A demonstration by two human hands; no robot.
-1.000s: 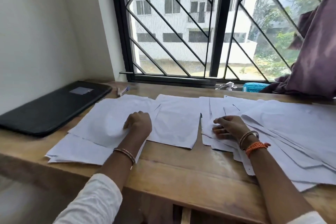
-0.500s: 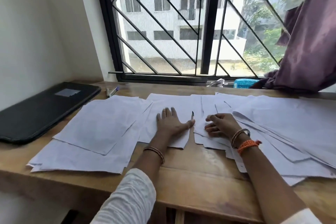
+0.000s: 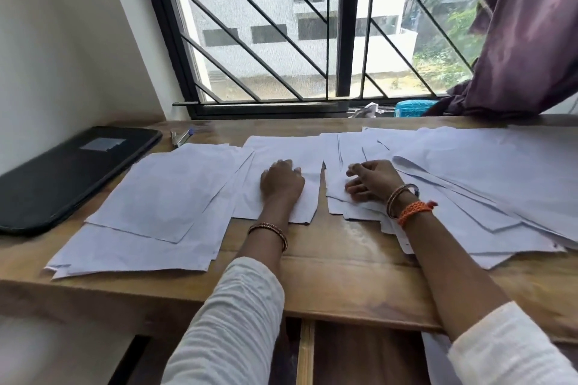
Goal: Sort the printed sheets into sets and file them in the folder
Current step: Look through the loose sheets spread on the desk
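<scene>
We're mid-sort, nowhere near filing. The printed sheets sit on the desk (image 3: 337, 262) in three rough groups: a left stack (image 3: 156, 197) toward the desk's left edge, fanned and offset, a small middle pile (image 3: 287, 150) at the desk's centre, and a big loose spread (image 3: 488, 184) running to the right edge, overlapping every which way. We can't read any print from here, so which set is which is unknown.

Our left hand (image 3: 282, 182) lies palm-down on the middle pile, fingers curled in, pressing, not pinching anything. Our right hand (image 3: 372, 180) rests on the near-left corner of the right spread, fingers loosely bent and slightly apart; whether a sheet is caught under them we cannot tell.

The folder (image 3: 67, 172), black, lies closed at the desk's far left corner, well apart from both hands, nothing tucked in that we can see.

Our read: grouping partly done, right spread mostly unsorted, squaring up and all filing still left. A stapler-like thing (image 3: 181, 137) sits near the desk's back edge, unused.
</scene>
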